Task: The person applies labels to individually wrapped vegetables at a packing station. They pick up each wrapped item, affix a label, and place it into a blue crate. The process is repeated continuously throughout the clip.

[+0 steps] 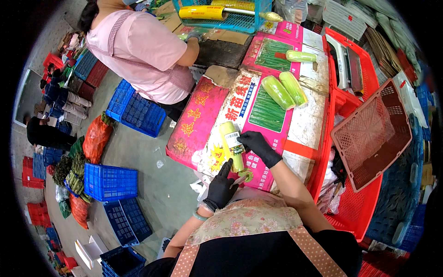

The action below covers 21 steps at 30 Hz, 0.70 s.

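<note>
My right hand (257, 145), black-gloved, has its fingertips closed on a white label (234, 142) on a pale green, peeled-looking gourd (230, 131) lying on the printed cardboard. My left hand (220, 187), also gloved, reaches to the gourd's lower end with its index finger extended, its other fingers curled by a thin silvery blade (242, 179), apparently a knife held there. A small green cut piece (246, 173) lies beside it. Two wrapped gourds (284, 90) lie further up on the pink-and-white cardboard, with another single one (301, 56) beyond them.
A co-worker in pink (124, 51) works at the table's far left. A blue crate (221, 14) with yellow rolls stands at the back. Red bins (355, 207), a tilted brown basket (371, 136) and a scale (346, 64) flank the right. Blue crates (110, 182) and sacks stand on the floor.
</note>
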Motion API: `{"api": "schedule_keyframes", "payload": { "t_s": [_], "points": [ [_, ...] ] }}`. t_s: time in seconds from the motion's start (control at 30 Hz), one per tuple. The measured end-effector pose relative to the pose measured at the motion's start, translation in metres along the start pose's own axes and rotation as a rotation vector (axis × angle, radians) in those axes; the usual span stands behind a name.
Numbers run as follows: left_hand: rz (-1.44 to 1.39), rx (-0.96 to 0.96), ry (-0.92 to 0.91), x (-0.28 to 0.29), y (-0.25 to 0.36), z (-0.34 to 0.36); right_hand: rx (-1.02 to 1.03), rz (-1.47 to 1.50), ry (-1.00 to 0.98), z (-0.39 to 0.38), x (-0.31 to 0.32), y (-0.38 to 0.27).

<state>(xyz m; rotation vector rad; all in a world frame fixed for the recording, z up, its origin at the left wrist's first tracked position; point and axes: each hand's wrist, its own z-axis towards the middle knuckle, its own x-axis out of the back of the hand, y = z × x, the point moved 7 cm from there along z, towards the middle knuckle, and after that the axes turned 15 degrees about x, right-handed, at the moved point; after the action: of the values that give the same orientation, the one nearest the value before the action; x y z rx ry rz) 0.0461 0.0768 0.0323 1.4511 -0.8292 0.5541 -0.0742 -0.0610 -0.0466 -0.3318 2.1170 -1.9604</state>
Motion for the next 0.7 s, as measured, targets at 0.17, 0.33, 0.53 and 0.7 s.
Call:
{"api": "schedule_keyframes", "payload": {
  "t_s": [0.17, 0.33, 0.53, 0.7],
  "points": [
    [-0.064, 0.016, 0.013, -0.002, -0.002, 0.000, 0.075, -0.012, 0.053, -0.015, -0.002, -0.005],
    [0.037, -0.103, 0.008, -0.008, -0.009, -0.005, 0.292, -0.434, 0.214, -0.026, 0.002, 0.020],
    [-0.030, -0.066, -0.015, -0.001, -0.003, -0.001, 0.350, -0.603, 0.384, -0.021, -0.018, -0.049],
    [0.060, -0.128, -0.035, -0.015, -0.006, 0.001, 0.324, -0.741, 0.287, 0.000, -0.043, -0.033]
  ]
}}
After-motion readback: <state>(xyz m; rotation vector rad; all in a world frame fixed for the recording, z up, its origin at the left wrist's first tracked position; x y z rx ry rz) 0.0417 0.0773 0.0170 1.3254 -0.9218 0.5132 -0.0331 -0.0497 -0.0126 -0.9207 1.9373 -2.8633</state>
